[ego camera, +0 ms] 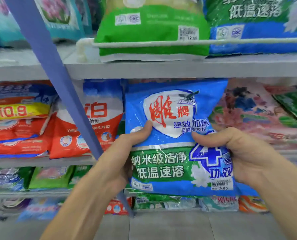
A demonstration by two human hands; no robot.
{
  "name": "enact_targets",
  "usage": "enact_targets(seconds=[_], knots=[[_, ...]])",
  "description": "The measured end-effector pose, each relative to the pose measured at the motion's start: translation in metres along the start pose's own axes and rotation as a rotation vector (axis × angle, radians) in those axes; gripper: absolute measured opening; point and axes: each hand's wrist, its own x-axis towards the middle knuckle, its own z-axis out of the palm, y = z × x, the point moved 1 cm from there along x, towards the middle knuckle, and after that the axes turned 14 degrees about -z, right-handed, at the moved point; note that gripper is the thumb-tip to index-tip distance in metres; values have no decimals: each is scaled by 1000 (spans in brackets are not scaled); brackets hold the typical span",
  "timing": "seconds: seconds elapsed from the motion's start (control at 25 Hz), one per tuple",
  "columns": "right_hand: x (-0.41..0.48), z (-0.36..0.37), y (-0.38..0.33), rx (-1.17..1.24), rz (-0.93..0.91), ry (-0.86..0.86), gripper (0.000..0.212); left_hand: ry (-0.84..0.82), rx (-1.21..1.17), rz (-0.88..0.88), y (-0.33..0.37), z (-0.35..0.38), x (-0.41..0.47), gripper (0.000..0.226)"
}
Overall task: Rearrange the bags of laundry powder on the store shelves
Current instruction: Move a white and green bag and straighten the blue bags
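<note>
Both hands on same blue bag point(177, 135), upright, held out in front of middle shelf point(161, 71). Left hand point(118, 149) grips bag's left edge, thumb pressed on front. Right hand point(244, 149) grips right edge, thumb on front, rest of fingers tucked behind bag, plastic crumpled under it. Price sticker point(222, 185) at bag's lower right corner. Green bag point(151, 30) and another blue one point(258, 26) sit on shelf above behind white rail point(179, 42). Red-orange bags point(85, 129) on left, purple upright post point(57, 73) crossing in front.
</note>
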Motion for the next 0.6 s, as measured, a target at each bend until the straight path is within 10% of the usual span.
enact_targets(seconds=[0.2, 0.6], knots=[[-43, -4, -16, 47, -174, 141, 46, 51, -80, -56, 2, 33, -60, 27], [-144, 29, -86, 38, -379, 255, 22, 121, -135, -8, 49, 62, -169, 67]])
